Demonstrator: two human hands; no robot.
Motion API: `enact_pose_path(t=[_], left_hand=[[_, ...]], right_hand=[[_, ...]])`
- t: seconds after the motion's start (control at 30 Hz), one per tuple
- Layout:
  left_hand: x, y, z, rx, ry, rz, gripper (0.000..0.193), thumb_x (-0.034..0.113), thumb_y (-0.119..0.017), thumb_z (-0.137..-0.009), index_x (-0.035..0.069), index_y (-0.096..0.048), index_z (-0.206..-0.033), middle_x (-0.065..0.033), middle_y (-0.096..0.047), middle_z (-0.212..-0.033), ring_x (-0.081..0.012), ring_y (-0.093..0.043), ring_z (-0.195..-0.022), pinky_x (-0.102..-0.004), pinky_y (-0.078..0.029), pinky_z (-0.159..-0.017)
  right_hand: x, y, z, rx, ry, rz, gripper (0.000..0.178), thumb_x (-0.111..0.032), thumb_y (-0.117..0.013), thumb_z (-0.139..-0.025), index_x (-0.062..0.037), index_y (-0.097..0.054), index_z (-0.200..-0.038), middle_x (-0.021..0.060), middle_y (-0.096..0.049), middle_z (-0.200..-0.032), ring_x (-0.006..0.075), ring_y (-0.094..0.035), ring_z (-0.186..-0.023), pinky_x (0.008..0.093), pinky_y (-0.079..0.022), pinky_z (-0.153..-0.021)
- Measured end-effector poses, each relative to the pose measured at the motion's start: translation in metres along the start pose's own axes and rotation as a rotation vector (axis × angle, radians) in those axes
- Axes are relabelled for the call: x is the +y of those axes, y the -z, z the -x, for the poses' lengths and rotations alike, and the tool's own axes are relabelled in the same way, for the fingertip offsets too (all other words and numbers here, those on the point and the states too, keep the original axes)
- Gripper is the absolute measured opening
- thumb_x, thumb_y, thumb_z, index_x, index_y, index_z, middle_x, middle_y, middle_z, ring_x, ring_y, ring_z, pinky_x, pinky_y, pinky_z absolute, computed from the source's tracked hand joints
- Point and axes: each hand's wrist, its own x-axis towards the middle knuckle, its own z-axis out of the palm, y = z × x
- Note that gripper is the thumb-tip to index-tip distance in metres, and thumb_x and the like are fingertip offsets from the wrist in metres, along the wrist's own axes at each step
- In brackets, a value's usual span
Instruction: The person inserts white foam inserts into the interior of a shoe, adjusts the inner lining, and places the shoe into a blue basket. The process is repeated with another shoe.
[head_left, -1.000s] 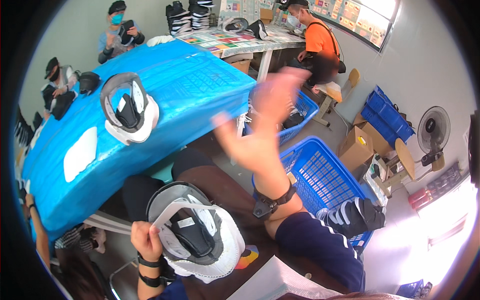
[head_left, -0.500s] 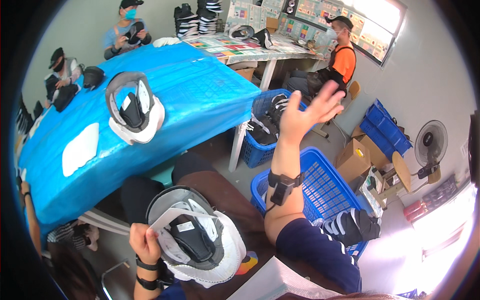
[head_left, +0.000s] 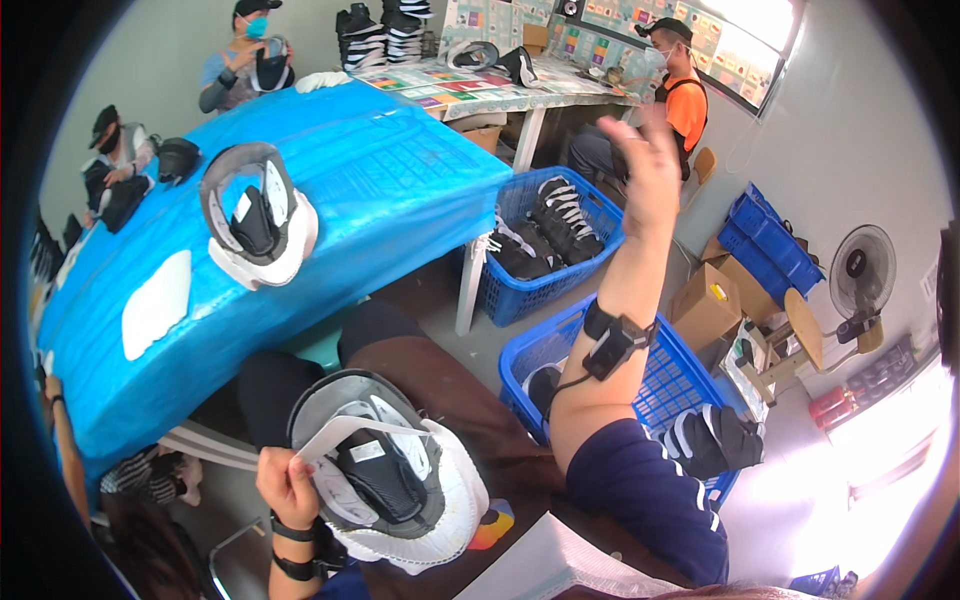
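Observation:
On my lap rests a rounded grey-and-white padded piece (head_left: 455, 500) that looks like a helmet liner, with a black pad (head_left: 375, 465) inside. A white strip (head_left: 375, 425) runs across its opening. My left hand (head_left: 285, 485) pinches the strip's left end at the piece's edge. My right hand (head_left: 650, 175) is raised to the right, away from the piece, fingers apart and somewhat blurred, holding nothing visible. A similar grey-and-white piece (head_left: 265, 265) lies on the blue-covered table (head_left: 390, 190), near a flat white piece (head_left: 157, 305).
Blue baskets (head_left: 520, 305) (head_left: 690, 385) with black-and-white pieces stand to the right of my lap. Beyond are cardboard boxes (head_left: 705, 305), a stool (head_left: 805, 328) and a fan (head_left: 862, 270). Co-workers sit along the far-left table side (head_left: 250, 65) and at the back table (head_left: 685, 110).
My right hand and forearm have swung further right, showing more of the far basket. My left hand keeps its pinch on the strip. The co-worker at the back left has lifted a piece slightly.

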Motion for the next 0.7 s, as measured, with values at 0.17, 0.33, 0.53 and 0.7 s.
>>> enact_pose_path(t=[0.17, 0.33, 0.53, 0.7], left_hand=[[0.001, 0.001, 0.0, -0.006, -0.025, -0.005, 0.019, 0.01, -0.053, -0.09, 0.004, -0.05, -0.072, -0.0069, -0.052, -0.063, -0.0203, -0.048, -0.057, -0.0304, -0.037, -0.053], [0.002, 0.0, -0.001, -0.003, -0.024, -0.019, 0.02, 0.01, -0.053, -0.09, 0.004, -0.05, -0.071, -0.0068, -0.052, -0.063, -0.0206, -0.049, -0.058, -0.0307, -0.037, -0.053], [0.005, 0.0, -0.003, -0.028, -0.019, 0.0, 0.02, 0.01, -0.052, -0.091, 0.004, -0.05, -0.072, -0.0069, -0.051, -0.062, -0.021, -0.047, -0.057, -0.031, -0.037, -0.054], [0.007, 0.008, 0.002, -0.021, -0.048, -0.074, 0.015, 0.007, -0.055, -0.087, 0.005, -0.053, -0.072, -0.0079, -0.054, -0.065, -0.0228, -0.051, -0.059, -0.0324, -0.04, -0.055]], right_hand=[[0.04, -0.005, -0.008, 0.185, 0.373, 0.404, 0.079, -0.007, -0.061, -0.084, -0.0057, -0.015, -0.148, 0.0213, -0.036, -0.144, 0.0252, -0.045, -0.125, 0.0361, -0.037, -0.102], [-0.005, -0.036, 0.021, -0.169, 0.484, 0.502, 0.069, -0.014, -0.058, -0.087, -0.0066, -0.022, -0.146, 0.0214, -0.049, -0.129, 0.0221, -0.061, -0.099, 0.0415, -0.04, -0.1], [-0.056, -0.082, 0.127, -1.232, 0.377, -0.069, 0.014, -0.008, -0.052, -0.09, -0.0028, -0.064, -0.096, 0.0029, -0.056, -0.07, 0.0197, -0.054, -0.054, 0.051, -0.04, -0.097], [-0.075, -0.061, 0.143, -1.77, 0.693, -1.096, 0.026, -0.016, -0.042, -0.092, -0.0169, -0.063, -0.108, -0.0024, -0.045, -0.061, 0.0185, -0.051, -0.055, 0.0582, -0.035, -0.096]])
